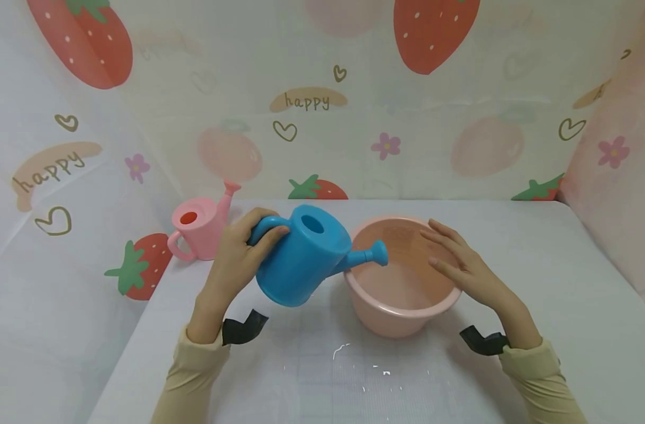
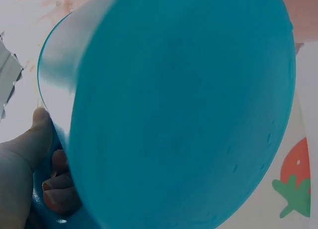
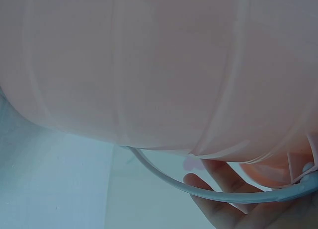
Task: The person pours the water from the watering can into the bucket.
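Observation:
In the head view my left hand [image 1: 239, 248] grips the handle of a blue watering can [image 1: 301, 259], thumb on top. The can is tilted to the right, its spout reaching over the left rim of a pink bucket [image 1: 402, 321]. The left wrist view is mostly filled by the can's base [image 2: 184, 110], with fingers curled round the handle at lower left. At the bucket's right rim, my right hand [image 1: 467, 265] lies with fingers extended over the opening. The right wrist view shows the bucket's outer wall [image 3: 149, 70] and a grey carrying handle [image 3: 223, 196] crossing the fingers.
A pink watering can [image 1: 200, 229] stands at the back left of the white table [image 1: 555, 277]. Small wet spots [image 1: 386, 372] shine on the table in front of the bucket. A strawberry-print sheet [image 1: 428, 159] encloses the back and sides.

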### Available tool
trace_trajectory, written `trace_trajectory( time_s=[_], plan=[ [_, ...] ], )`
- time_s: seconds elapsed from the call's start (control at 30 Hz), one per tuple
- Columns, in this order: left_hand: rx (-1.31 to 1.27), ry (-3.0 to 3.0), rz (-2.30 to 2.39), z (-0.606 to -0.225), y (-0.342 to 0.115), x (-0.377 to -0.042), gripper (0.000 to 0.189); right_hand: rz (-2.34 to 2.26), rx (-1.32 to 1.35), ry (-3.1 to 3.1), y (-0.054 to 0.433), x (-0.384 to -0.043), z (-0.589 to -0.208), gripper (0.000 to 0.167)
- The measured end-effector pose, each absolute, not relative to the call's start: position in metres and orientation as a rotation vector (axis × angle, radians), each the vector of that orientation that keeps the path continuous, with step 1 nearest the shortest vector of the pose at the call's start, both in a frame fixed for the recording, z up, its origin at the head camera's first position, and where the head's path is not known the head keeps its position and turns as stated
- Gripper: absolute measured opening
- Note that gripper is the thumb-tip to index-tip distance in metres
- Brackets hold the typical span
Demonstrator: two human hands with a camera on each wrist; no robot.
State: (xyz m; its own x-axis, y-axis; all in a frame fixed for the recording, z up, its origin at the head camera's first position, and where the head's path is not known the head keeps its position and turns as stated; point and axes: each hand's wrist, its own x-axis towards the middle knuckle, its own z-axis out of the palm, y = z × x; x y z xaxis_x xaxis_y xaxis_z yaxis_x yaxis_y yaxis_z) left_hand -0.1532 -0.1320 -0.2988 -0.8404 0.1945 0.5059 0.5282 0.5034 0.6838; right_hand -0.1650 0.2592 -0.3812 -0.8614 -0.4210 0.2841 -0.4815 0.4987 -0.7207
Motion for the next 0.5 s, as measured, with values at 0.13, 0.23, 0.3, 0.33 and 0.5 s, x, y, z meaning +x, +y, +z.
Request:
trace_trajectory(
  time_s=[0.13, 0.23, 0.3, 0.33, 0.5],
  plan=[
    [-0.603, -2.361, -1.291, -0.305, -0.134, -0.154, 0.018, 1.309, 0.805, -2.654, 0.259, -0.165, -0.381, 0.054],
    [-0.610, -2.350, -1.313, -0.307, -0.135, -0.153, 0.018, 1.308, 0.797, -2.659, 0.259, -0.165, -0.381, 0.054],
    [-0.615, -2.344, -1.318, -0.309, -0.135, -0.153, 0.018, 1.306, 0.787, -2.663, 0.259, -0.165, -0.382, 0.053],
    [-0.617, -2.340, -1.322, -0.309, -0.135, -0.153, 0.018, 1.305, 0.784, -2.665, 0.259, -0.165, -0.382, 0.053],
    [-0.604, -2.328, -1.355, -0.313, -0.137, -0.152, 0.017, 1.305, 0.782, -2.663, 0.259, -0.166, -0.382, 0.054]
  ],
)
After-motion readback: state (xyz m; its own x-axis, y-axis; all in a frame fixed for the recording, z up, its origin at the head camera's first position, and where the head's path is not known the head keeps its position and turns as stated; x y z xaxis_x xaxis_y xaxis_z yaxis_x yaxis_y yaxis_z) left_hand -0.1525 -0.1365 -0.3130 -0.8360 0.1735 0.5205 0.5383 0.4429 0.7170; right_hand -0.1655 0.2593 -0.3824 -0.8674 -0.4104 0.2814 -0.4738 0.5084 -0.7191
